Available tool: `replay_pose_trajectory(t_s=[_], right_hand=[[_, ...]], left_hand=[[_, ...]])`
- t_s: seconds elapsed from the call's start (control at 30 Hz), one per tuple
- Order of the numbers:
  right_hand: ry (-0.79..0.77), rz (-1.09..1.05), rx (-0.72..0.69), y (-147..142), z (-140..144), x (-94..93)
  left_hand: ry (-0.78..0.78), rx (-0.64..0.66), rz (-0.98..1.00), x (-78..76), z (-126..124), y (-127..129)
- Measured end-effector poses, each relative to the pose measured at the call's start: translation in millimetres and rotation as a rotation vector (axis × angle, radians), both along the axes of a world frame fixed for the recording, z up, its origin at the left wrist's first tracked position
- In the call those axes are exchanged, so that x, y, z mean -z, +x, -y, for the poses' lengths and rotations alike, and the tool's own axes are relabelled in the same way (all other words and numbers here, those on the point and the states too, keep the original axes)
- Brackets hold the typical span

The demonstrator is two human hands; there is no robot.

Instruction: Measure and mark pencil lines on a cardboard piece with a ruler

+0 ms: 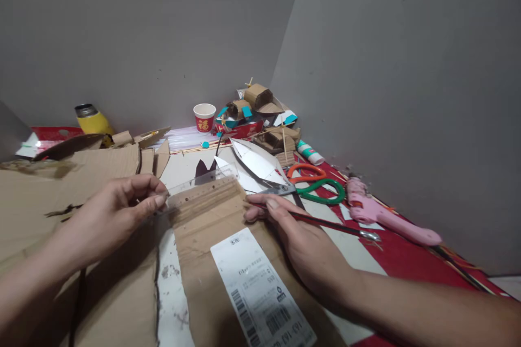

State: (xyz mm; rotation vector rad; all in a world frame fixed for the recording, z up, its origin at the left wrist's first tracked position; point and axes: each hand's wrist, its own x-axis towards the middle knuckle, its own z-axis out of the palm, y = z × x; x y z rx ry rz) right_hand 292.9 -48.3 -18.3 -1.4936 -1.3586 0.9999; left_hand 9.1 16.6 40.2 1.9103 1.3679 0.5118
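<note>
Ruler (201, 187): clear, glossy plastic.
Cardboard (211, 227): brown, matt, rough.
Label (260, 287): white paper.
Glue gun (386, 217): pink plastic.

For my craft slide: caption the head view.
Left hand holds a clear ruler on cardboard; right hand grips a pen.

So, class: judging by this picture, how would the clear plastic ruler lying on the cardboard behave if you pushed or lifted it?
The clear ruler looks thin and flat, so probably light and slightly bendy. Its smooth plastic may slide easily over the cardboard piece; the left hand pinches one end. Being flat, it shouldn't roll.
</note>
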Motion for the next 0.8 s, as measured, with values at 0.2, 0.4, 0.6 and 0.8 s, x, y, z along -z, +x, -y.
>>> replay_pose_trajectory(t_s=[0.2,0.4,0.6,0.8], right_hand=[[0.011,-0.063,0.028,2,1,2.7],[0.018,-0.029,0.027,0,2,-0.3],[0.029,0.001,0.009,0,0,-0.7],[0.050,-0.002,-0.001,0,0,0.2]], left_hand=[[-0.008,0.023,0.046,12.4,15,6],[0.028,0.002,0.059,28.3,13,-4],[0.077,-0.034,0.017,27.4,11,-1],[0.143,-0.051,-0.049,26.5,10,-1]])
